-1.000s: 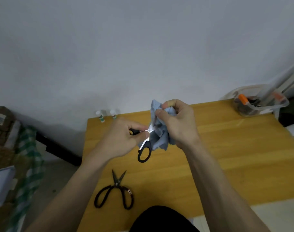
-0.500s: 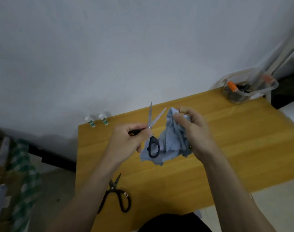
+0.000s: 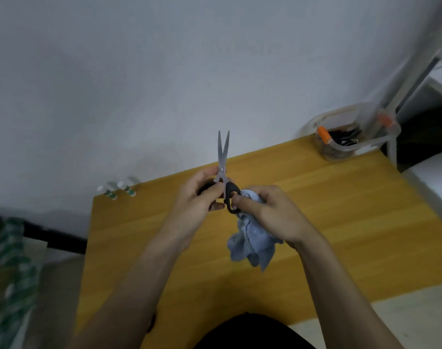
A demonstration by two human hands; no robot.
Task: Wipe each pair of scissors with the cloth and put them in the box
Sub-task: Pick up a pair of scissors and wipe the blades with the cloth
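scissors [image 3: 223, 157] are now pointing blades-up, barely parted, held above the table [image 3: 340, 222]. left hand [image 3: 198, 197] is gripping one handle; right hand [image 3: 267, 212] is bringing the bunched cloth [image 3: 250, 244] down onto the other loop. wiping is shifting from blades to handles; box [image 3: 350, 137] is waiting far right.

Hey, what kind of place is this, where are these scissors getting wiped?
Probably a plain room at home or a small workroom: a bare wooden table against a white wall, with a clear plastic box of tools.
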